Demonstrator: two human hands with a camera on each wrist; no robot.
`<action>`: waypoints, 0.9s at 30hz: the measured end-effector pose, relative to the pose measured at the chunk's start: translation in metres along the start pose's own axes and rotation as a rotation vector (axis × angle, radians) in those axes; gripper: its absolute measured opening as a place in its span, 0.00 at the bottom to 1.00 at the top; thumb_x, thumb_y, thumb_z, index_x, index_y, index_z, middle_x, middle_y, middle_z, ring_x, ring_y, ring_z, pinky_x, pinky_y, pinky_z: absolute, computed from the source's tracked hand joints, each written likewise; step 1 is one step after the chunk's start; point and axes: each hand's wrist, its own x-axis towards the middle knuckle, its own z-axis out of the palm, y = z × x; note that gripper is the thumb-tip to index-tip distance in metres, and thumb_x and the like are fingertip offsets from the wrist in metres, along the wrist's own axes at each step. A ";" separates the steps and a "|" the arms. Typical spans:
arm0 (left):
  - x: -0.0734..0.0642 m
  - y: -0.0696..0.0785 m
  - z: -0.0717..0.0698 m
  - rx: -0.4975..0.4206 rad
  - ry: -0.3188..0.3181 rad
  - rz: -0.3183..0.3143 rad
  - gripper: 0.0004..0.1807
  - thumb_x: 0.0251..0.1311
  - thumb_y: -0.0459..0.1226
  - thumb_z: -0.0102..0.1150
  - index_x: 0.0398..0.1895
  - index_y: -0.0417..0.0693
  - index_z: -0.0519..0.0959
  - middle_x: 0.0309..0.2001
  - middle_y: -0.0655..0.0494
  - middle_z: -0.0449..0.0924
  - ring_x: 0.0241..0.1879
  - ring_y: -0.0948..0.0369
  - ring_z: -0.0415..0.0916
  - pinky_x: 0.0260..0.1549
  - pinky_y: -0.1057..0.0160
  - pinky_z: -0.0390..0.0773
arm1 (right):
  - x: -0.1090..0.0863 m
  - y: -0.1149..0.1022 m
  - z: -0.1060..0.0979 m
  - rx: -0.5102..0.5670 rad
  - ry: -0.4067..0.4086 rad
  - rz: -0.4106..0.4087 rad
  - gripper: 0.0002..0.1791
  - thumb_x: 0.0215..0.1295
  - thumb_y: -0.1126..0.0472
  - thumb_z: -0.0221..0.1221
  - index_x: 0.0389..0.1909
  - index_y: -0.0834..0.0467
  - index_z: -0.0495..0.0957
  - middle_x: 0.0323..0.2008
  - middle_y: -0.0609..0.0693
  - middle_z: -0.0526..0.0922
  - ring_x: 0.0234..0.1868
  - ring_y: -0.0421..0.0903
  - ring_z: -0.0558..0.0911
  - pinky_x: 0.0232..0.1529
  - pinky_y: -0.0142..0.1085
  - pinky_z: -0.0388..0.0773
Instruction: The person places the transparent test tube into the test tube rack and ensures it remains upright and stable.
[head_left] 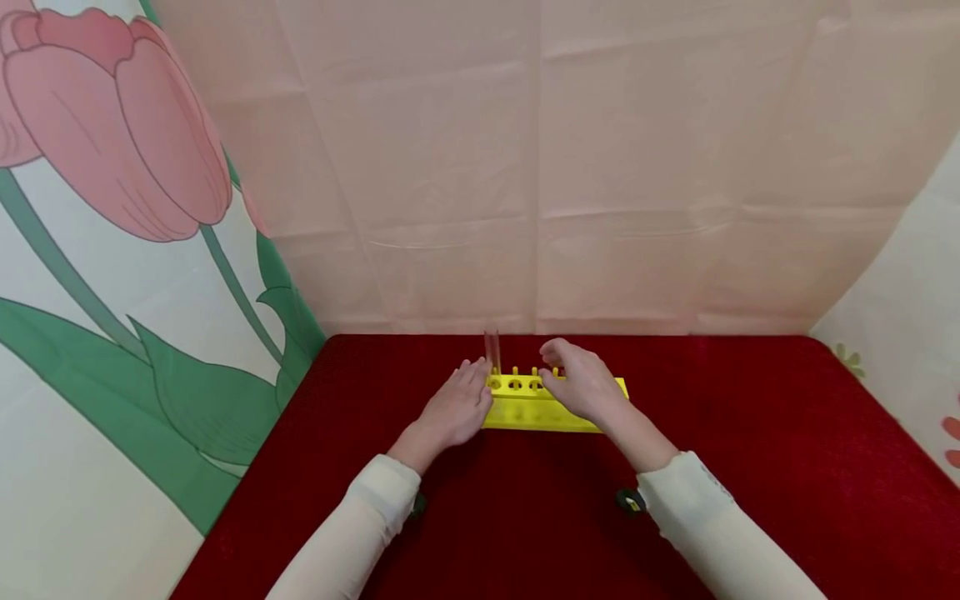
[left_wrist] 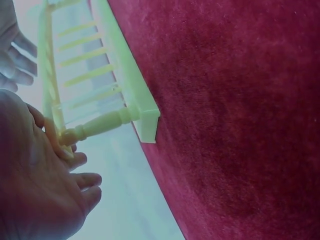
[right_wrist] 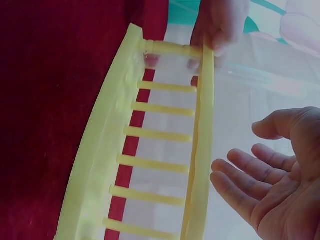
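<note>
A yellow test tube rack (head_left: pixel 540 412) with a row of holes and pegs stands on the red cloth. One clear test tube (head_left: pixel 492 348) is upright in the hole at its left end and rises well above the top plate. Over that end lies my left hand (head_left: pixel 459 403), its fingers mostly straight and touching the top plate; it hides the corner of the rack. My right hand (head_left: pixel 585 382) hovers over the right half of the rack, thumb apart from loosely bent fingers. In the right wrist view, nothing lies between that thumb and the fingers (right_wrist: pixel 245 182).
Red cloth (head_left: pixel 750 433) covers the table around the rack. A pale pink curtain (head_left: pixel 525 167) hangs behind the far edge, with a tulip-printed sheet (head_left: pixel 112 275) on the left and a white flowered sheet (head_left: pixel 900 317) on the right.
</note>
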 end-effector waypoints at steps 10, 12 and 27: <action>-0.003 -0.002 0.000 -0.025 0.020 -0.011 0.32 0.80 0.47 0.24 0.82 0.46 0.47 0.82 0.51 0.43 0.81 0.52 0.36 0.78 0.54 0.45 | -0.009 0.015 -0.012 0.007 0.008 0.013 0.20 0.71 0.58 0.60 0.61 0.60 0.74 0.59 0.61 0.81 0.59 0.59 0.80 0.58 0.55 0.79; -0.003 -0.003 0.000 -0.029 0.024 -0.013 0.32 0.80 0.47 0.24 0.82 0.46 0.47 0.82 0.51 0.42 0.81 0.52 0.36 0.78 0.54 0.45 | -0.010 0.018 -0.015 0.003 0.011 0.011 0.20 0.71 0.59 0.60 0.61 0.61 0.74 0.58 0.62 0.81 0.59 0.60 0.80 0.58 0.56 0.78; -0.010 -0.014 -0.004 -0.065 0.035 -0.049 0.36 0.77 0.52 0.31 0.83 0.50 0.46 0.83 0.55 0.41 0.81 0.56 0.36 0.78 0.55 0.46 | -0.015 0.038 -0.031 -0.029 0.035 0.020 0.21 0.72 0.60 0.59 0.61 0.64 0.73 0.60 0.66 0.78 0.58 0.63 0.79 0.58 0.58 0.77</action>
